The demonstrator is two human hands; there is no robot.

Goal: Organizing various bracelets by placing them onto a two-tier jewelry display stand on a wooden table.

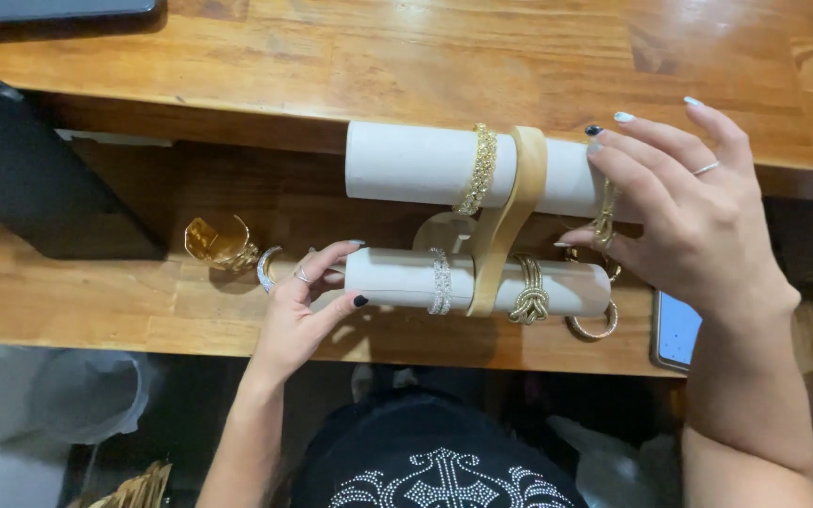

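Observation:
A two-tier bracelet stand [505, 216] with white padded rolls stands on the wooden counter. Its upper roll [406, 162] carries a gold bracelet [478, 169]. Its lower roll [392, 278] carries a silver bracelet [440, 280] and a gold knot bracelet [529, 292]. My left hand [301, 310] grips the left end of the lower roll. My right hand [689, 212] is at the right end of the upper roll, its fingers pinching a gold bracelet [604, 221] there.
A wide gold cuff [218, 242] and a silver bangle [265, 266] lie left of the stand. A gold bangle [595, 327] lies under the lower roll's right end. A phone [675, 329] rests at the counter's right edge. A dark object [21, 169] sits at left.

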